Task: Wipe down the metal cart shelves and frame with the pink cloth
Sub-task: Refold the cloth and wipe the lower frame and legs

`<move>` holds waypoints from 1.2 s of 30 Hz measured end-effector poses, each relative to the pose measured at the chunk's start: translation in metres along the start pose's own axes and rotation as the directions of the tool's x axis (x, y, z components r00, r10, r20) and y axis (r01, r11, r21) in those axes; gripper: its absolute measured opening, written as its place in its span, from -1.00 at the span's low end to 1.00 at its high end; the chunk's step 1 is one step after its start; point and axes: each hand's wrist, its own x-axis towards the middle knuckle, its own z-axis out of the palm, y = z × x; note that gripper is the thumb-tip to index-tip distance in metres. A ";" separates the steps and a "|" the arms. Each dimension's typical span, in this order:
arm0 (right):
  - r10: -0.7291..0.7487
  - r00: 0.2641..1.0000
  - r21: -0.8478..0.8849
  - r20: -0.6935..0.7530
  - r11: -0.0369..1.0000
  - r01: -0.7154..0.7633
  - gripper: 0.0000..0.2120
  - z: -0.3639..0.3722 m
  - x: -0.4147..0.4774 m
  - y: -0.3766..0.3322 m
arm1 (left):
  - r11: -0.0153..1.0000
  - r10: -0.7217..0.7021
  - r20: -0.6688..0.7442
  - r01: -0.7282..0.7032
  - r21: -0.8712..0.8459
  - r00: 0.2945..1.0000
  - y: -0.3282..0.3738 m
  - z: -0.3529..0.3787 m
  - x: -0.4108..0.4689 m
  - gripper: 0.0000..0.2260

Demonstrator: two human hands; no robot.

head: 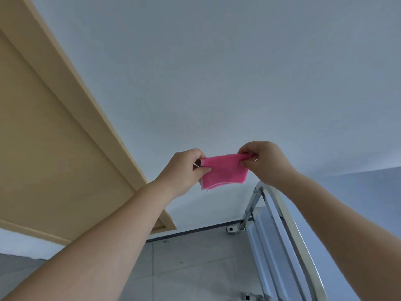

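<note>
Pink cloth (223,170) hangs folded between the two hands, the left hand (184,168) pinching one top corner and the right hand (264,161) the other, fingers curled on it. Below the right hand stands the metal cart (277,257), well apart from the cloth. This looks like readying the cloth; next it must come down onto the frame (296,232) or shelf (267,235).

We face a plain white wall (217,72) in soft, even light. On our left a pale wooden door (39,148) with a raised frame (71,90) slants across the view. Below, we see a dark baseboard (195,230) where the wall meets a floor (195,263) of large grey tiles, a thin seam (153,270) running between them.
</note>
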 end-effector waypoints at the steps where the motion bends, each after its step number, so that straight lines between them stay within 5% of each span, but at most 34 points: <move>1: 0.032 0.999 -0.006 -0.015 0.999 -0.032 -0.77 0.006 0.002 0.003 | 1.000 0.013 0.025 -0.013 0.005 1.000 -0.007 0.001 0.008 -0.97; 7: 0.293 0.946 -0.035 -0.141 0.953 -0.300 -0.75 0.065 -0.003 0.025 | 0.996 0.089 0.257 -0.092 -0.003 0.962 -0.069 0.025 0.044 -0.97; 17: 0.687 0.698 0.205 -0.201 0.727 -0.656 -0.69 0.217 -0.043 0.094 | 0.992 0.113 0.549 -0.120 -0.023 0.828 -0.191 0.120 0.061 -0.95; 26: 0.776 0.610 0.241 -0.160 0.630 -0.738 -0.75 0.334 -0.052 0.239 | 0.998 0.055 0.553 -0.053 -0.020 0.831 -0.299 0.263 0.067 -0.92; 36: 0.758 0.598 0.318 -0.260 0.652 -0.688 -0.73 0.467 -0.063 0.398 | 0.993 0.113 0.462 -0.082 -0.086 0.880 -0.422 0.427 0.067 -0.88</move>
